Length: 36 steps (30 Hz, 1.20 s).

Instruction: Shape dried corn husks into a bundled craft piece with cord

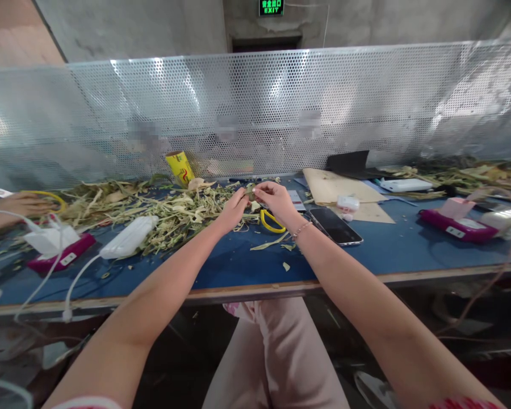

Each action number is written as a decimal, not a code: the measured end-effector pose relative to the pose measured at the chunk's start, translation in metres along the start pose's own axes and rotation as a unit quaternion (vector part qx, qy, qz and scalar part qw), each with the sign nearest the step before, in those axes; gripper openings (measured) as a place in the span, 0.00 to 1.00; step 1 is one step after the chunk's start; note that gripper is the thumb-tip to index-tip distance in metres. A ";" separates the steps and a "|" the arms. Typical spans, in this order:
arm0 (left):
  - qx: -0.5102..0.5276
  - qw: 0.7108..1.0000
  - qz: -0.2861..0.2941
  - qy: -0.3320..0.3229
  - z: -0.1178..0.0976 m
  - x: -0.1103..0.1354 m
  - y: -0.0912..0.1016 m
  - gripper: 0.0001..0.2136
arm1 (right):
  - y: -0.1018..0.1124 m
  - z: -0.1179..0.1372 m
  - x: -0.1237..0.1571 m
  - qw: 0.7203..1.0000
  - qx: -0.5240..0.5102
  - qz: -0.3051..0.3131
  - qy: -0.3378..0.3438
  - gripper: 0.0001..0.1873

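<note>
My left hand and my right hand meet above the table, fingertips pinched on a small greenish leaf piece. Much of that piece is covered by the fingers. Under my right hand lies a yellow looped handle, perhaps of scissors; the rest of it is hidden. To the left of my left hand spreads a heap of dried, pale green leaves and stems. A few loose leaf scraps are scattered on the blue tabletop nearer to me.
A black phone, brown cardboard and a small white case lie right. White power bank and purple socket blocks trail cables. Behind stand a yellow can and a perforated metal screen. Another person's hand holds yellow-handled scissors left.
</note>
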<state>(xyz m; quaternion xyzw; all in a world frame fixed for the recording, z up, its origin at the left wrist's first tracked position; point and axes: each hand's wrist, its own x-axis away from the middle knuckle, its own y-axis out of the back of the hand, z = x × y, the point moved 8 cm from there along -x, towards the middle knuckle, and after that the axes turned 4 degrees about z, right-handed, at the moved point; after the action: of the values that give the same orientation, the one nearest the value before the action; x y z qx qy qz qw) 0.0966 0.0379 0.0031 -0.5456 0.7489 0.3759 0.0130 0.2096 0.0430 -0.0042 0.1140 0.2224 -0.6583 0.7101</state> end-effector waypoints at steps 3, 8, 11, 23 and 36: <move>-0.027 0.999 0.016 -0.025 -0.002 0.002 -0.003 0.06 | 0.001 0.002 0.000 0.999 0.032 -0.005 0.014 0.16; -0.019 0.998 0.037 -0.045 -0.002 0.003 -0.007 0.06 | 0.003 0.005 0.001 0.997 0.068 -0.011 0.029 0.13; 0.015 0.999 0.038 -0.034 0.001 0.002 -0.009 0.06 | 0.003 0.006 0.002 0.995 0.093 -0.008 0.036 0.11; 0.128 0.992 0.012 0.019 0.010 -0.003 -0.008 0.04 | 0.002 0.005 0.002 0.996 0.091 -0.001 0.017 0.12; 0.341 0.937 -0.013 0.077 0.020 0.000 -0.012 0.11 | 0.001 0.000 -0.001 0.997 0.076 0.006 0.025 0.18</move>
<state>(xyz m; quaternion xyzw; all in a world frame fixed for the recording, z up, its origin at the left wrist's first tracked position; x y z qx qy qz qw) 0.0990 0.0476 -0.0181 -0.5458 0.8234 0.0543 0.1453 0.2110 0.0438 -0.0036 0.1854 0.1890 -0.6659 0.6975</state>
